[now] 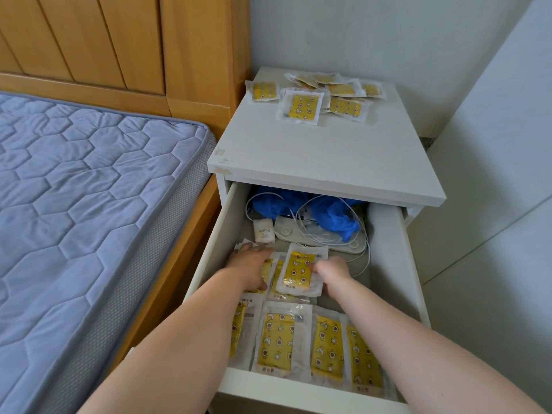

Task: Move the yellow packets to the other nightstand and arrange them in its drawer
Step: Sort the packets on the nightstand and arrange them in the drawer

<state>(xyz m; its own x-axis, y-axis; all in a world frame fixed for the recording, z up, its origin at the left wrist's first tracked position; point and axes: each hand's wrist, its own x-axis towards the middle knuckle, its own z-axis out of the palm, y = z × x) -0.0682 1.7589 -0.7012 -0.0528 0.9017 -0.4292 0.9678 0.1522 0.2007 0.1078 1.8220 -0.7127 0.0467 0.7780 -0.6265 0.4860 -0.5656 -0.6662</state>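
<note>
Both hands inside the open nightstand drawer; one yellow packet held.
Left hand (251,265) is laid flat, fingers straight and close together, on packets at the left side of the drawer (385,249). Right hand (333,271) is curled, thumb and fingers clamped on the right edge of a yellow packet (298,273), which lies tilted over others at mid-drawer. A row of packets (327,348) is lined along the front edge. A loose heap of packets (303,107) is seen at the far edge of the nightstand top (313,156). Blue crumpled material (337,216) is lodged at the drawer's back.
</note>
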